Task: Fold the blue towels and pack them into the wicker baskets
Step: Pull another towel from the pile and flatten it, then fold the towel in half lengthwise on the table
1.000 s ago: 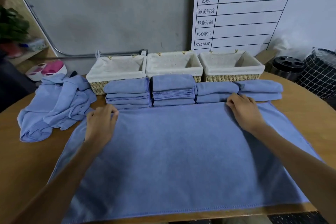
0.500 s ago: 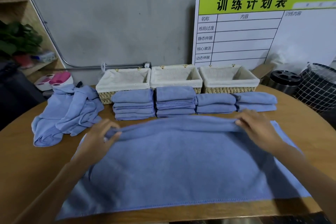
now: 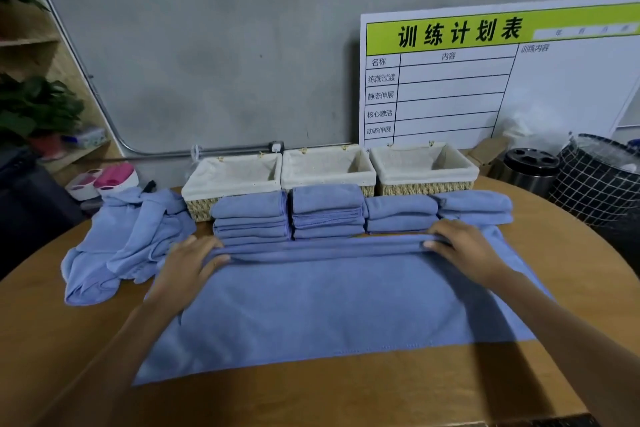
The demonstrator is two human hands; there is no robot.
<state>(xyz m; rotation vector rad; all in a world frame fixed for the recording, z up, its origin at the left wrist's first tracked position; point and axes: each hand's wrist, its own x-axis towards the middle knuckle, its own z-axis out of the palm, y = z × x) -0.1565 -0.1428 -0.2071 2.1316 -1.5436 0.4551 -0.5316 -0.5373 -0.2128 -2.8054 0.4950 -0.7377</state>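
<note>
Head view, looking down over a round wooden counter [image 3: 346, 395]. A large blue towel [image 3: 332, 305] lies spread flat across the middle, its near hem running straight across close to the person. Its far edge is gathered into a long raised fold. The left hand [image 3: 188, 269] grips that fold at its left end, fingers [image 3: 211, 246] curled over the bunched cloth with the thumb beneath. The right hand [image 3: 464, 246] grips the same fold at its right end, fingers likewise wrapped around the cloth. Both forearms reach in from the bottom corners.

Just behind the fold sit four stacks of folded blue towels [image 3: 251, 218] in a row, touching one another; the two left stacks stand taller than the two right ones. Behind them, three wicker baskets [image 3: 232, 172] with cream cloth liners stand side by side against the grey wall; they appear to hold no towels, though their floors are only partly visible.

To the left, a heap of unfolded blue towels [image 3: 124, 243] lies crumpled on the counter. Beyond it rests a pink and white object [image 3: 107, 178], too blurred to name. A white planning board [image 3: 498, 76] with a green header and Chinese characters leans on the wall at right. Near it stand a dark metal canister [image 3: 530, 166] and a black grid-patterned bin [image 3: 595, 177]. A potted plant [image 3: 34, 111] sits on a shelf at far left.
</note>
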